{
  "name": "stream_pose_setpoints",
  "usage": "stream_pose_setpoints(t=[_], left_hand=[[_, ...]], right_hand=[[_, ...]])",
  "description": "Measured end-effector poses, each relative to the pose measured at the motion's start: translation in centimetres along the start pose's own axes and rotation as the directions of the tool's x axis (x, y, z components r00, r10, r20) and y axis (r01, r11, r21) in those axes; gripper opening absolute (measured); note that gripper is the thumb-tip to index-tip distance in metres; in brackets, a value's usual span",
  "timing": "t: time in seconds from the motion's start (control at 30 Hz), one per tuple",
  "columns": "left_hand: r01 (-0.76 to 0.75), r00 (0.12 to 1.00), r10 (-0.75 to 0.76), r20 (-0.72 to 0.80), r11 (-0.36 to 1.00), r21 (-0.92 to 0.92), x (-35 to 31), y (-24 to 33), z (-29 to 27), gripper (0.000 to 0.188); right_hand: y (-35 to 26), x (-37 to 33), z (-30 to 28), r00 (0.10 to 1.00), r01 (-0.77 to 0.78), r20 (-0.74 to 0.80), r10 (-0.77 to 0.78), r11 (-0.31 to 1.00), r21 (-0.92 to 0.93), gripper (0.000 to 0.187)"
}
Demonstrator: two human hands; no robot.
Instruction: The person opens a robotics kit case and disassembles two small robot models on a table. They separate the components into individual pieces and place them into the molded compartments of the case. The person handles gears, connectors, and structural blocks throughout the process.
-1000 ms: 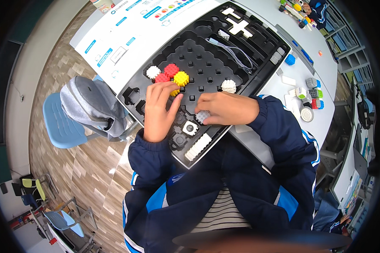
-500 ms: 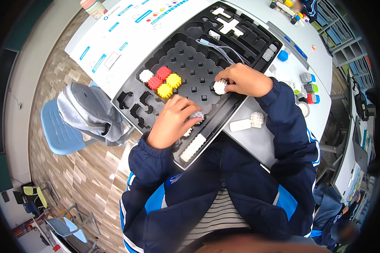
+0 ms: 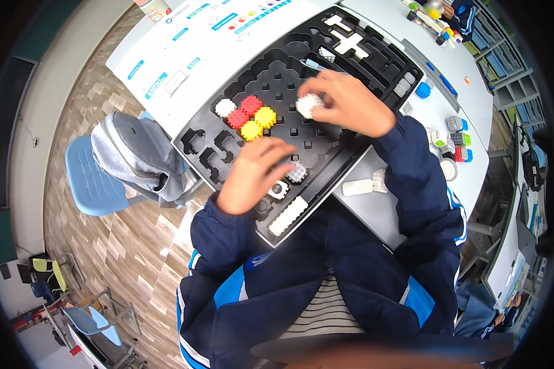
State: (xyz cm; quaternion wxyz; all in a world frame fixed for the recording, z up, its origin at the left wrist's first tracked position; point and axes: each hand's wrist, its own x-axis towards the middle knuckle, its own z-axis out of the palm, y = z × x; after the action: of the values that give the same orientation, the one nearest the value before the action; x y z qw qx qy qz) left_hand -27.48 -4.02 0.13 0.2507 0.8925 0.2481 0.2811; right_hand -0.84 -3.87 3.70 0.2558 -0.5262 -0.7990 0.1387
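My right hand [image 3: 354,106] pinches a white studded block [image 3: 308,106] between thumb and fingers, lifted over the black moulded tray [image 3: 317,147]. Over the tray's near left part, my left hand [image 3: 251,175] holds nothing, its fingers apart and a little blurred. Just right of its thumb, a grey studded block [image 3: 297,171] sits in the tray. A white block with a dark round centre [image 3: 278,189] and a long white toothed piece [image 3: 287,216] lie close by. Beyond my left fingers stand a white block [image 3: 225,107], two red blocks [image 3: 251,105] and two yellow blocks [image 3: 265,117].
White cross-shaped pieces [image 3: 351,44] and a grey cable [image 3: 314,65] lie in the tray's far end. Right of it are a white bar [image 3: 357,187], a blue block [image 3: 423,90] and several mixed blocks [image 3: 455,138]. A grey backpack [image 3: 135,150] rests on a blue chair [image 3: 89,184].
My right hand has moved left and away from me with the white block. My left hand has come off the grey block, which now shows in the tray. The view has shifted slightly.
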Motion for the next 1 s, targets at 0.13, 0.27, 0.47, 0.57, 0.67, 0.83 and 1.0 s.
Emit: stream_pose_setpoints(t=[0.13, 0.27, 0.47, 0.57, 0.67, 0.83, 1.0], left_hand=[[0.166, 0.953, -0.091, -0.289, 0.955, 0.247, 0.7, -2.7, -2.2, 0.026], [0.200, 0.949, -0.101, -0.299, 0.926, 0.321, 1.4, -5.4, -3.3, 0.032], [0.182, 0.968, -0.082, -0.238, 0.880, 0.438, 1.2, -5.9, -1.9, 0.038], [0.166, 0.976, -0.072, -0.207, 0.859, 0.484, 1.2, -5.9, -1.8, 0.036], [0.157, 0.980, -0.072, -0.183, 0.846, 0.509, 1.3, -5.8, -1.7, 0.036], [0.153, 0.982, -0.068, -0.178, 0.839, 0.522, 1.2, -5.9, -1.6, 0.035], [0.137, 0.979, -0.035, -0.199, 0.838, 0.528, 1.1, -6.1, -1.6, 0.034]], right_hand=[[0.0, 6.7, 2.6, 0.999, 0.039, 0.004, -0.041, 0.980, 0.194, 0.034], [-0.6, 11.6, 6.4, 0.998, 0.029, -0.065, -0.022, 0.995, 0.099, 0.037], [-1.4, 12.5, 9.9, 0.993, -0.071, -0.093, 0.074, 0.997, 0.035, 0.037], [-1.7, 12.2, 10.5, 0.985, -0.163, -0.064, 0.161, 0.986, -0.027, 0.035], [-1.9, 12.0, 10.4, 0.988, -0.129, -0.092, 0.126, 0.991, -0.027, 0.033], [-1.7, 11.4, 10.7, 0.984, -0.080, -0.159, 0.075, 0.996, -0.025, 0.035], [-1.2, 11.3, 12.3, 0.983, -0.089, -0.167, 0.071, 0.991, -0.102, 0.036]])
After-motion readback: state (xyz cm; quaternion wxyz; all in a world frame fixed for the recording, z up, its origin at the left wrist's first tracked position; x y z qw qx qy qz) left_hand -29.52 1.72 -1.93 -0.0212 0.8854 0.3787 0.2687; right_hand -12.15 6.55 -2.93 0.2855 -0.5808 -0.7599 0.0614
